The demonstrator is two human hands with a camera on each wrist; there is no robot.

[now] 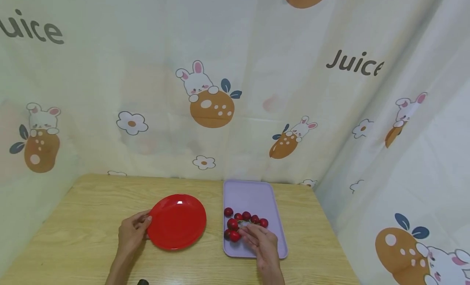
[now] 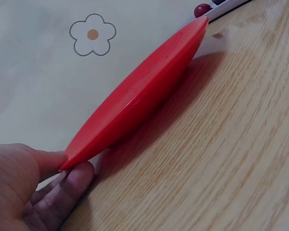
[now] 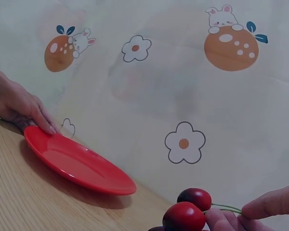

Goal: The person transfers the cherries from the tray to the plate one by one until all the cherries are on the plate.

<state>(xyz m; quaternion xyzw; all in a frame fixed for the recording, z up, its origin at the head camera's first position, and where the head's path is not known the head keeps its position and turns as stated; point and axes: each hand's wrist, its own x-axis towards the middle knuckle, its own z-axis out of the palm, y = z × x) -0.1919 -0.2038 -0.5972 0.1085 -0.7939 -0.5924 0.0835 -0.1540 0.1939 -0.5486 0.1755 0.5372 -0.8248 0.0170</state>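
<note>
My left hand (image 1: 131,232) pinches the left rim of a round, shiny red plate (image 1: 178,222), thumb on top and fingers beneath, as the left wrist view shows. Nothing lies on the plate. To its right, my right hand (image 1: 262,245) is over a lilac tray (image 1: 247,194). Thumb and fingers there pinch thin green stems; two dark red cherries (image 3: 184,216) hang at the ends in the right wrist view. Several more cherries (image 1: 246,215) lie on the tray around the fingertips. Whether the held pair touches the tray is hard to tell.
Both stand on a light wood-grain table (image 1: 99,199). Behind it and at the sides hangs a pale curtain (image 1: 158,89) printed with rabbits, fruit and flowers. A small dark object (image 1: 143,282) shows at the bottom edge of the head view.
</note>
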